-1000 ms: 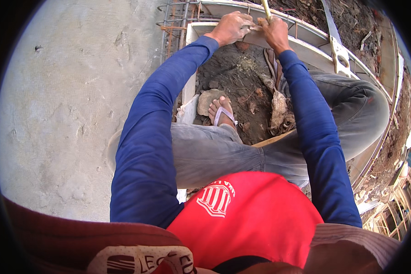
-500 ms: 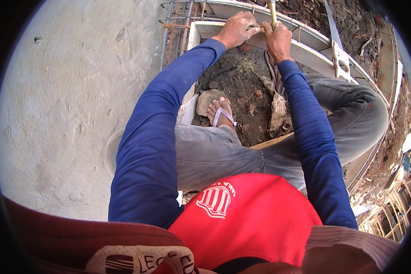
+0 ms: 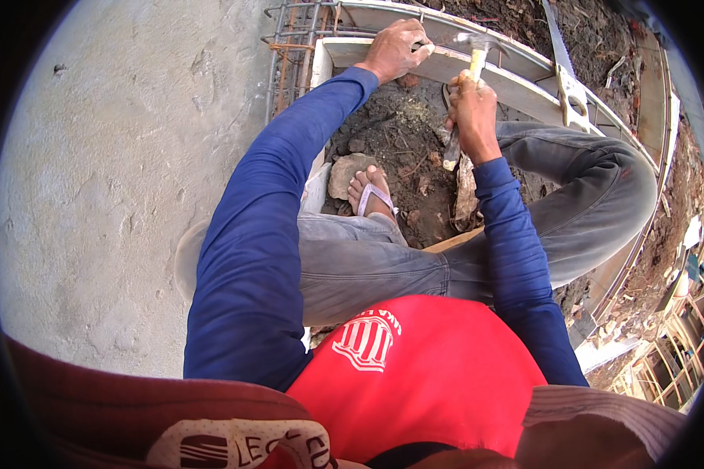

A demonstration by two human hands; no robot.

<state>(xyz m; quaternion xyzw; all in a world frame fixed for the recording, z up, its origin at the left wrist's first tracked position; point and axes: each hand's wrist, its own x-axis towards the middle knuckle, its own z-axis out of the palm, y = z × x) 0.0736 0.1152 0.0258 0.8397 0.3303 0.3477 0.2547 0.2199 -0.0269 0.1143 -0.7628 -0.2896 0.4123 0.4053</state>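
Note:
My left hand (image 3: 397, 51) rests at the top edge of a pale curved form board (image 3: 516, 87), with its thumb and fingertips pinched together. Whatever lies between those fingertips is too small to make out. To its right, my right hand (image 3: 474, 116) is wrapped around the handle of a claw hammer (image 3: 478, 66). The metal head is raised near the board and slightly blurred, and the handle's lower end sticks out below my fist.
A steel rebar cage (image 3: 296, 48) stands left of the boards, beside a grey concrete surface (image 3: 133, 172). On the outer board at right lies a handsaw (image 3: 573, 100). My sandalled foot (image 3: 374, 192) is on the soil next to a stone (image 3: 347, 177).
My right hand has drawn down and away from my left hand, bringing the hammer head into view. My left hand has stayed at the board's edge, and the whole view has shifted slightly.

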